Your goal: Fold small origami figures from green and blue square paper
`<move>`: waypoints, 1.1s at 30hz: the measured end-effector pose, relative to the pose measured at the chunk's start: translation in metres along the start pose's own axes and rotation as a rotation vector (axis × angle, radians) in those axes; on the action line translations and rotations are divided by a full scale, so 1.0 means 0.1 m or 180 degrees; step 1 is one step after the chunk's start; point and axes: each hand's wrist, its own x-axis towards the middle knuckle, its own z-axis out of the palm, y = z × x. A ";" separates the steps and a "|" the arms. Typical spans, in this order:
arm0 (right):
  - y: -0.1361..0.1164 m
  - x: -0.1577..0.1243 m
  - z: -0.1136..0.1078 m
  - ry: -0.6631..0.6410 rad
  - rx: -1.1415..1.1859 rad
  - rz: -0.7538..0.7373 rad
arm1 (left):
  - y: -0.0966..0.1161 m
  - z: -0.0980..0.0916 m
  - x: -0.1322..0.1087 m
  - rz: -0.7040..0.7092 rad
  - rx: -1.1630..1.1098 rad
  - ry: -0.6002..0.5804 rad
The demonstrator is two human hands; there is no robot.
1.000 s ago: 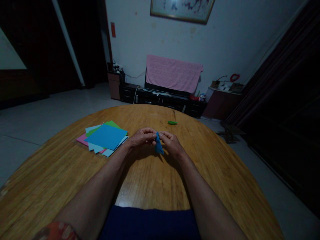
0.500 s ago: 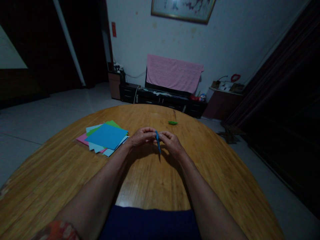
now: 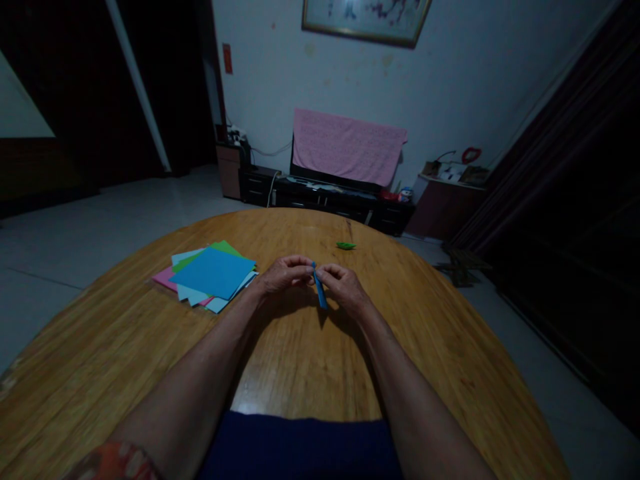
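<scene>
A narrow strip of folded blue paper is pinched at its upper end between both hands, its lower end hanging toward me just above the table. My left hand closes its thumb and fingers on the strip from the left. From the right, my right hand grips the same upper end between thumb and fingertips. The fingers hide part of the folds. Beyond my right hand lies a small folded green paper piece. Left of my left hand, a blue paper sheet tops a fanned stack of coloured sheets.
Everything rests on a round wooden table. Pink paper sticks out of the stack's left side. Past the far edge stands a low dark cabinet, with a pink cloth draped above it.
The blue paper strip has turned a little; its lower end has swung to the right and shows a broader face. Both hands stay in nearly the same place.
</scene>
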 end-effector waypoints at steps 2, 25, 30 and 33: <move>0.01 0.01 0.00 0.0039 -0.0002 -0.0046 | 0.00 0.00 0.00 -0.0021 -0.0053 0.0001; 0.06 0.07 -0.02 0.0286 0.0117 -0.0100 | 0.04 0.09 -0.06 0.0023 0.0350 0.0215; 0.00 0.03 -0.04 0.0225 0.0192 -0.0061 | 0.09 0.10 -0.06 0.0307 0.0653 0.0043; -0.03 0.01 -0.05 0.0129 0.0306 0.0035 | 0.09 0.10 -0.06 0.0407 0.0733 0.0019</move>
